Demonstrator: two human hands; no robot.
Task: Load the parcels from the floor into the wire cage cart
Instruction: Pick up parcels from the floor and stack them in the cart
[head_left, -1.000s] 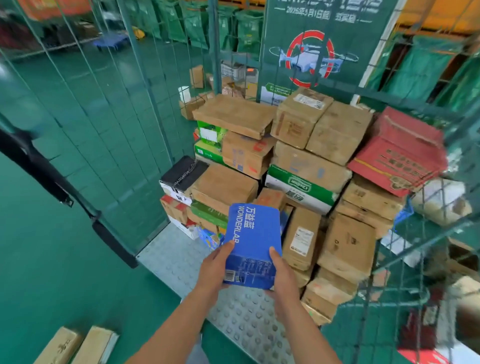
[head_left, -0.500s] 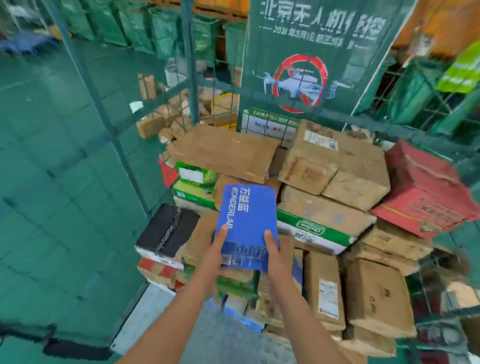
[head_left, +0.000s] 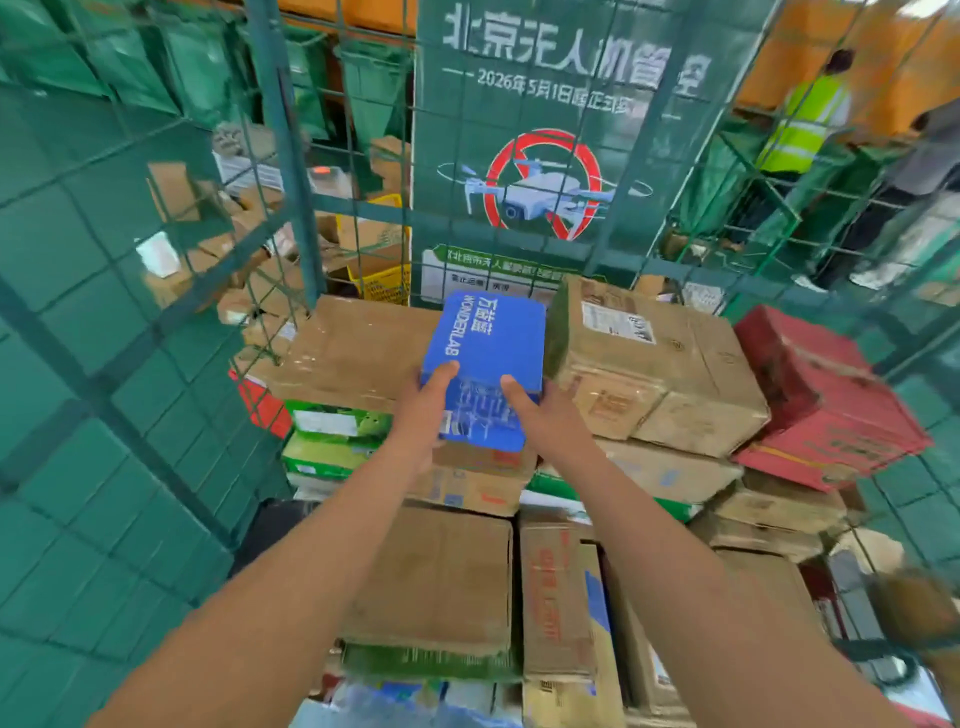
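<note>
Risen from low against the stack, the flat blue cardboard parcel (head_left: 485, 364), gripped by left hand (head_left: 423, 410) and right hand (head_left: 540, 415), is hovering beside the large brown carton (head_left: 649, 364), awaiting setting down inside the green wire cage cart (head_left: 283, 156).

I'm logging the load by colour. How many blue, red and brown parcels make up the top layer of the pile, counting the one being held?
Blue box: 1
Red carton: 1
Brown cartons: 3
Total: 5
</note>
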